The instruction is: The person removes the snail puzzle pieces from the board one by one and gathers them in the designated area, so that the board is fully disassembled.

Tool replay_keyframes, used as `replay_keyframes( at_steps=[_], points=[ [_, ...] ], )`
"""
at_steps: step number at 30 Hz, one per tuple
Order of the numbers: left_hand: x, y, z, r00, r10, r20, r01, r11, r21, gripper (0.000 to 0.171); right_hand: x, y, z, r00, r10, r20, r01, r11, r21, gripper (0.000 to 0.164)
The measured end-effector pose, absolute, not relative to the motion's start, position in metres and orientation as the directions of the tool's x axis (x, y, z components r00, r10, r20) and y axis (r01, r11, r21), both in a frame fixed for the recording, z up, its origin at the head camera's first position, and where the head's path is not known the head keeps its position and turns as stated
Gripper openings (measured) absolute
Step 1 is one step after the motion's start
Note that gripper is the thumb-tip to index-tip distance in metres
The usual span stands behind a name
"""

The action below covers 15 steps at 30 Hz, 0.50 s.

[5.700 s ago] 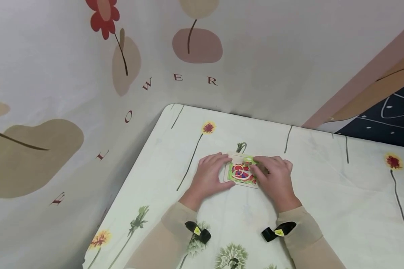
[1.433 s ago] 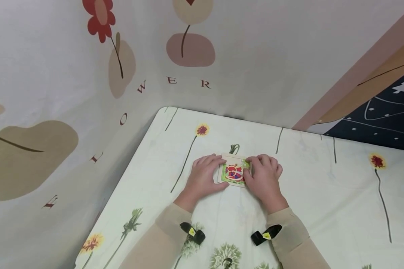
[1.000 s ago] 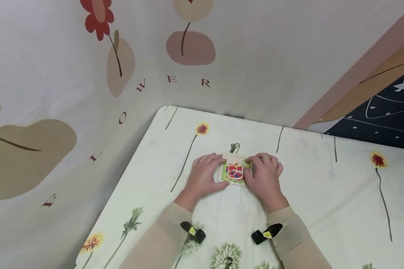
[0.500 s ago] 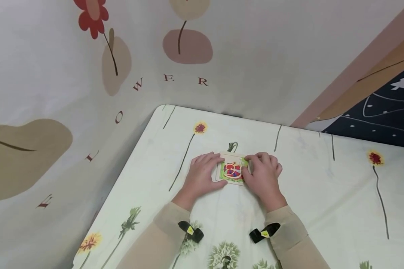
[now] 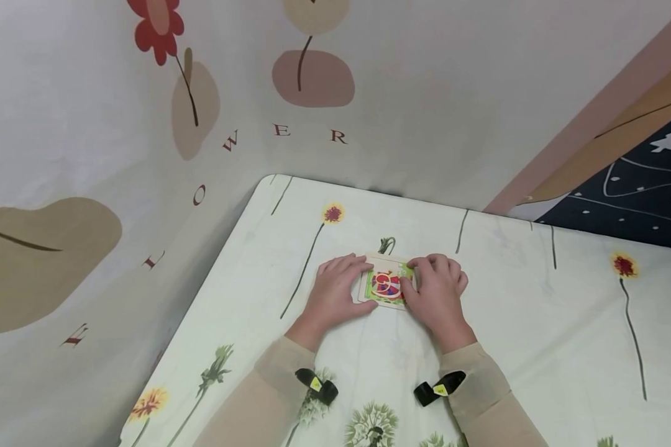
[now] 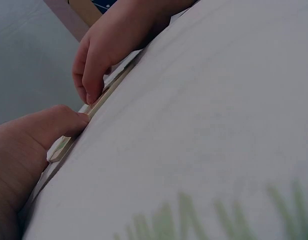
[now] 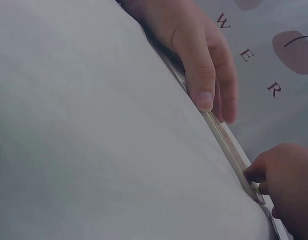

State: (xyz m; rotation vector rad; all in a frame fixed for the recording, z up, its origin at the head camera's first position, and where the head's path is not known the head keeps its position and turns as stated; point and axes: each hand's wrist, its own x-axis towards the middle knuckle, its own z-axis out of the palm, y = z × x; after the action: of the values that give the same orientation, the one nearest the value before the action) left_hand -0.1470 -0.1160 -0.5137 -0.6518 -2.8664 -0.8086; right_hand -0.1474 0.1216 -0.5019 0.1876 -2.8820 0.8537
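A small, thin wooden puzzle board lies flat on the table, its picture of a red and purple swirl bordered in green; a pale bare patch shows at its upper left. My left hand grips the left side, thumb at the near edge and fingertips at the far left corner. On the right half, my right hand bends thumb and index finger close together on a green-edged puzzle piece, mostly covered by the fingers. Both wrist views see the board nearly edge-on, with the left thumb along its near edge.
A white cloth printed with flowers covers the table. Behind and to the left hangs a pale printed curtain with letters. Black wrist cameras sit on both sleeves.
The head view has shifted slightly, moving the scene left since the oldest frame. Both hands stay around the board; the right thumb and index finger have moved only a little on it.
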Motion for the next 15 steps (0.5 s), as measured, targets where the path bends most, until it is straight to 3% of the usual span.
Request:
replay_keyframes(
  at_steps=[11, 15],
  points=[
    [-0.1474, -0.1148, -0.5134, -0.908, 0.377, 0.182, 0.417, 0.779, 0.467, 0.073, -0.148, 0.1216, -0.5037, -0.97, -0.102, 0.222, -0.206, 0.832, -0.515, 0.034],
    [-0.1473, -0.1147, -0.514, -0.907, 0.377, 0.188, 0.42, 0.778, 0.466, 0.073, -0.1481, 0.1216, -0.5032, -0.952, -0.104, 0.289, -0.243, 0.83, -0.502, 0.026]
  ],
)
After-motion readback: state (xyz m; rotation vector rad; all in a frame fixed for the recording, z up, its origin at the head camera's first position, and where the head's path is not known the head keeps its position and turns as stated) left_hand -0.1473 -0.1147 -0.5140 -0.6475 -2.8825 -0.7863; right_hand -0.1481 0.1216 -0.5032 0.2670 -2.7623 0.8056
